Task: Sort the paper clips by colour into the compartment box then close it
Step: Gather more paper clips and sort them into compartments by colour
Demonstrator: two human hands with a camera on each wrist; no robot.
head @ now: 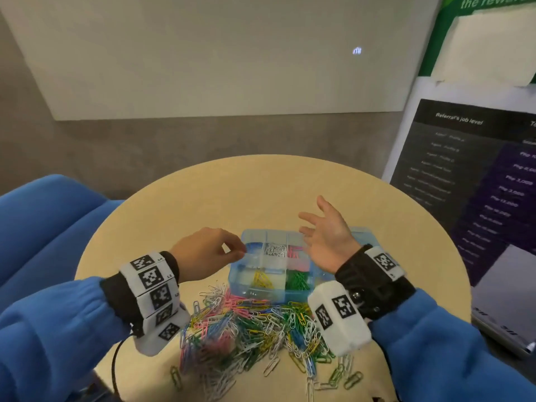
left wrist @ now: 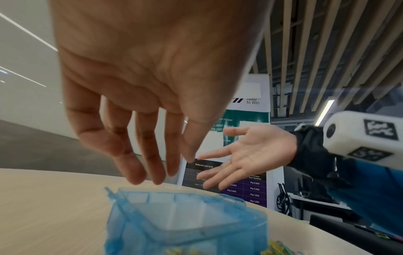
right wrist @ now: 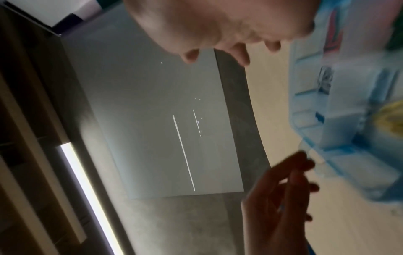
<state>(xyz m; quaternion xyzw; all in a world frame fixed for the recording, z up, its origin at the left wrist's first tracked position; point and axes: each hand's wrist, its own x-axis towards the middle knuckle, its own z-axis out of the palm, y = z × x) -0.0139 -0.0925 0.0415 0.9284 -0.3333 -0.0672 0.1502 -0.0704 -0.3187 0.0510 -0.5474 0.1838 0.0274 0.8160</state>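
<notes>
Right, sorting is only partly done. The translucent blue compartment box sits open near the table's centre. Far row holds blue, white and pink clips; yellow and green sit in the near row. The mixed pile of paper clips lies at the box's 6 o'clock, touching its near wall.

The left hand hovers at the box's 9 o'clock over the blue compartment, thumb and forefinger close together. The wrist view shows fingers hanging loose w/ nothing visible between them, so prob. empty. The right hand is at the box's 2 o'clock, palm up, fingers spread, holding nothing.

Judgement: next pick comes from the pile. Best to pinch one colour at a time, low over the table, & shake off hangers-on. These are thin coated wire loops, smooth & springy, and they hook into each other easily. The rigid plastic walls are low, so drop close in to avoid spill into a neighbour compartment.
</notes>
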